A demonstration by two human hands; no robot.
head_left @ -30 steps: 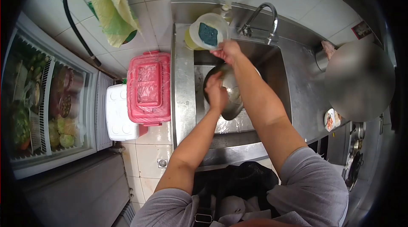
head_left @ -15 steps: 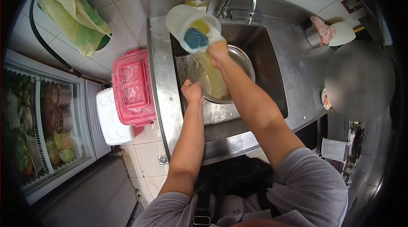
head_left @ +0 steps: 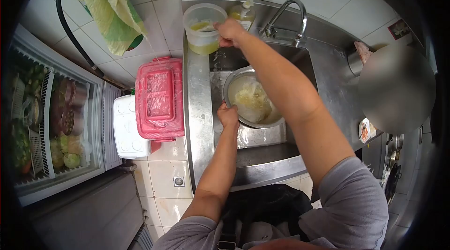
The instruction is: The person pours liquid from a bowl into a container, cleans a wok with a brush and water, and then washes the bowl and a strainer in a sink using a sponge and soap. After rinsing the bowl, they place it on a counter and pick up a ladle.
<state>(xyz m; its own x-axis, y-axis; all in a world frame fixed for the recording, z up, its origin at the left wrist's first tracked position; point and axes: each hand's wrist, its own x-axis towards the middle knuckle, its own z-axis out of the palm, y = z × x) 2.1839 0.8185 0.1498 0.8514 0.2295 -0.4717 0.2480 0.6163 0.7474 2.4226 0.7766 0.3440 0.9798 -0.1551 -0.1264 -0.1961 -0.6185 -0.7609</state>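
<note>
My right hand (head_left: 229, 33) is closed on the side of a translucent plastic tub (head_left: 202, 44). Upright at the sink's back left corner, the tub has something yellow in its lower part. My left hand (head_left: 228, 115) pinches the near left rim of a round metal bowl (head_left: 227, 89), thumb on the edge. Cloudy, pale yellow liquid with foam fills the bowl. It sits inside the steel sink (head_left: 262, 138), partly hidden behind my right forearm.
A pump bottle (head_left: 242, 14) and a curved faucet (head_left: 300, 15) stand behind the sink. Left of the counter is a red lidded box (head_left: 160, 100) beside a white one (head_left: 126, 128). A glass-fronted fridge (head_left: 61, 123) is farther left. A plate of food (head_left: 364, 130) rests at right.
My right hand has brought the tub from above the bowl, where it was tipped and pouring, left to the sink's corner. My left hand still holds the bowl. The view has shifted.
</note>
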